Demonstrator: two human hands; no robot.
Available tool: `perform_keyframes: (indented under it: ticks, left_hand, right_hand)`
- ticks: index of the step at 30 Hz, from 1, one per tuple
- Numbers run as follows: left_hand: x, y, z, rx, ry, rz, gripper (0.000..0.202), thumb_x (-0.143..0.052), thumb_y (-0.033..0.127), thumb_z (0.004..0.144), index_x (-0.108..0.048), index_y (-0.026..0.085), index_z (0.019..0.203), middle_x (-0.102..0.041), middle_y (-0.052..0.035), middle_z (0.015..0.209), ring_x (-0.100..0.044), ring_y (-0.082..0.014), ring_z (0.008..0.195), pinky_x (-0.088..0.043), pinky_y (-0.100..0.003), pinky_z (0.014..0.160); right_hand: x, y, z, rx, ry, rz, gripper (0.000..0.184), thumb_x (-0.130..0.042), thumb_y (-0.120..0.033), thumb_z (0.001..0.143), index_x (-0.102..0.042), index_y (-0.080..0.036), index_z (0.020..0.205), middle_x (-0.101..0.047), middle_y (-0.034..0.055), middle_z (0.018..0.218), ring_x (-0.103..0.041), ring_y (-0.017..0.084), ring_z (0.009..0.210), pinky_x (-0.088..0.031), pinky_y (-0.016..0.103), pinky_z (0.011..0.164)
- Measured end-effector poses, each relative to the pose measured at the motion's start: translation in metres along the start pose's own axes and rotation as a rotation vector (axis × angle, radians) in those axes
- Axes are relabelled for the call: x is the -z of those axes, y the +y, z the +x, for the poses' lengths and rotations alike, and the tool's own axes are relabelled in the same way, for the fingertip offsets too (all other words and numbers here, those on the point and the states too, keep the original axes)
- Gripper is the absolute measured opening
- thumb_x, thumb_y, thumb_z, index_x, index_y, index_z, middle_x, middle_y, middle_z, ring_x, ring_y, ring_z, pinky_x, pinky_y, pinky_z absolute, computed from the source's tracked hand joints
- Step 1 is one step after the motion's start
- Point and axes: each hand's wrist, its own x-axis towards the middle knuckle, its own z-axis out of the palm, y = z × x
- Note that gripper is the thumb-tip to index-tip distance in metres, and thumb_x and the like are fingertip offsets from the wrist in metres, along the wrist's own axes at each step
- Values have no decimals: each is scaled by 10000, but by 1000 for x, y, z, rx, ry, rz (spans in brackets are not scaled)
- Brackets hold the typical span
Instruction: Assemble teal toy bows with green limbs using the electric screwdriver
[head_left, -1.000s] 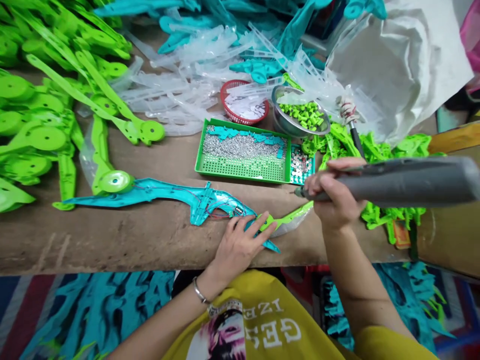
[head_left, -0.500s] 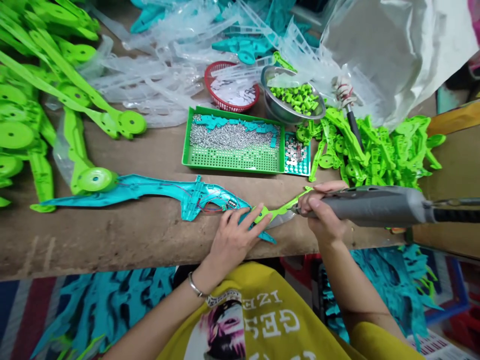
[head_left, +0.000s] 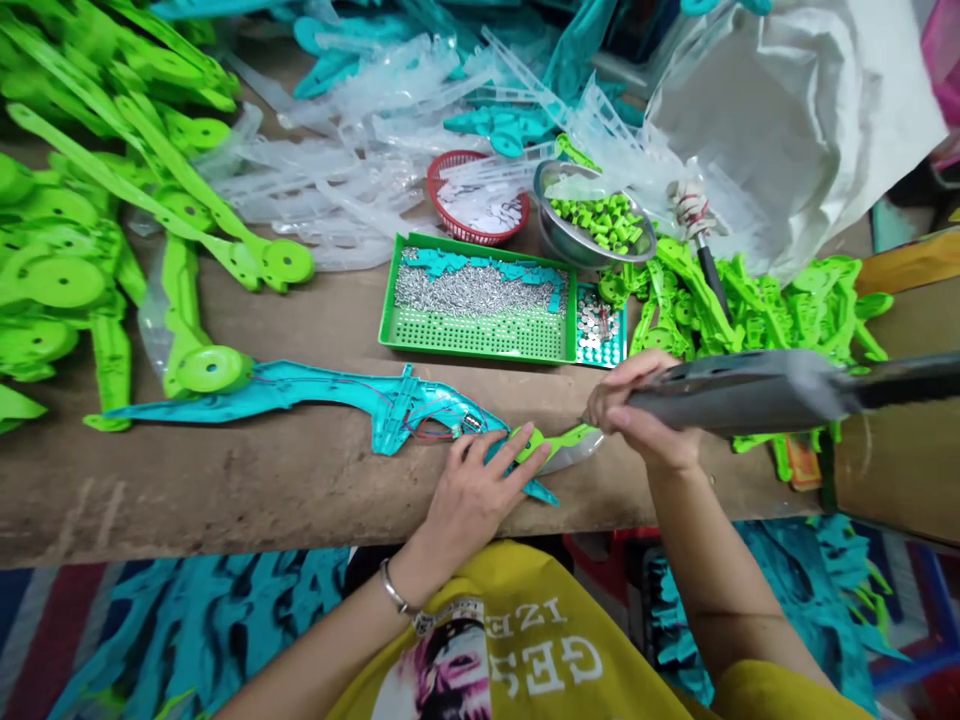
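Right now the left hand [head_left: 472, 495] lies palm down with its fingers spread flat. It closes on nothing, pressing instead on the near right end of a long teal plastic shell [head_left: 315, 395] and on a slim lime-green plastic piece [head_left: 555, 442] that sticks out from under the fingertips. The shell lies open side up along the front of the worn wooden bench [head_left: 262, 480], thin red wires showing in its middle, and its far left tip rests against a round lime-green disc part [head_left: 214, 368]. The right hand [head_left: 637, 415] is wrapped tight around the front of a grey electric screwdriver [head_left: 750, 392], which lies almost level and is blurred. Its tip sits at the free end of the lime-green piece, though whether it touches cannot be told. Just behind the hands stands a green perforated plastic tray [head_left: 480, 340] heaped with small silver screws, and a small teal tray [head_left: 600, 332] of shiny bits touches its right side. Further back are a steel bowl [head_left: 559, 225] of lime-green bits and a red mesh basket [head_left: 442, 195]. Piles of lime-green plastic parts [head_left: 67, 260] fill the left of the bench.
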Motion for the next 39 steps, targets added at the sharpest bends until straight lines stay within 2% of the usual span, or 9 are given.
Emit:
perform_keyframes:
  ticks: [3, 5, 7, 12, 23, 27, 32, 36, 39]
  left_hand:
    - [1, 1, 0, 7, 6, 4, 527, -711, 331, 913, -567, 343, 1419, -573, 0, 1486, -547, -269, 1165, -397, -449, 962]
    - [1, 1, 0, 11, 14, 0, 521, -718, 331, 908, -577, 344, 1409, -577, -5, 1481, -550, -268, 1161, -399, -444, 967]
    - [0, 0, 0, 7, 17, -8, 511, -724, 327, 904, -589, 339, 1397, -581, -15, 1477, -553, -268, 1163, -405, -440, 968]
    - [-1, 0, 0, 13, 19, -23, 537, -743, 328, 888, -584, 339, 1401, -591, -16, 1465, -557, -267, 1162, -412, -440, 975]
    - [0, 0, 1, 16, 36, -21, 553, -774, 311, 861, -597, 334, 1385, -607, -11, 1447, -565, -266, 1136, -397, -441, 970]
    - [0, -1, 1, 8, 34, -14, 549, -784, 303, 850, -611, 336, 1370, -609, -3, 1447, -566, -268, 1141, -392, -440, 967]
    - [0, -2, 3, 14, 7, -4, 548, -774, 282, 860, -608, 344, 1379, -590, 6, 1470, -567, -284, 1150, -373, -449, 973]
    - [2, -2, 4, 4, 8, -4, 516, -759, 266, 871, -625, 333, 1364, -622, -12, 1433, -580, -291, 1138, -368, -454, 962]
    - [3, -2, 4, 0, 12, 4, 511, -764, 263, 865, -635, 331, 1355, -637, -19, 1415, -582, -294, 1137, -369, -454, 951]
  right_hand:
    - [-9, 8, 37, 240, 298, 3, 221, -718, -215, 807, -657, -245, 1017, -590, -64, 579, -549, 137, 470, -461, 298, 496]
    - [-13, 22, 58, 288, 436, -30, 195, -731, -234, 799, -648, -257, 973, -575, -74, 564, -531, 124, 452, -451, 285, 493]
    - [-13, 37, 73, 258, 497, -81, 205, -742, -286, 791, -628, -263, 959, -571, -80, 560, -524, 118, 442, -452, 281, 491]
    - [-11, 57, 87, 132, 520, -176, 314, -774, -424, 738, -591, -247, 921, -521, -88, 536, -509, 117, 422, -449, 287, 469]
    - [-10, 59, 95, 43, 504, -236, 286, -746, -418, 714, -585, -228, 854, -500, -86, 506, -506, 120, 413, -443, 287, 455]
    - [-6, 32, 85, 138, 530, -265, 272, -716, -418, 759, -577, -257, 929, -498, -85, 533, -507, 126, 423, -468, 306, 486]
    - [19, -11, 45, 212, 629, -332, 245, -729, -389, 759, -573, -276, 912, -506, -82, 532, -496, 128, 418, -477, 313, 486]
    - [42, -13, 13, 131, 754, -327, 244, -743, -347, 742, -561, -254, 874, -527, -92, 528, -494, 116, 406, -471, 293, 476]
    - [50, -3, -2, 93, 775, -269, 236, -742, -333, 743, -586, -242, 894, -532, -96, 520, -488, 112, 406, -461, 279, 463]
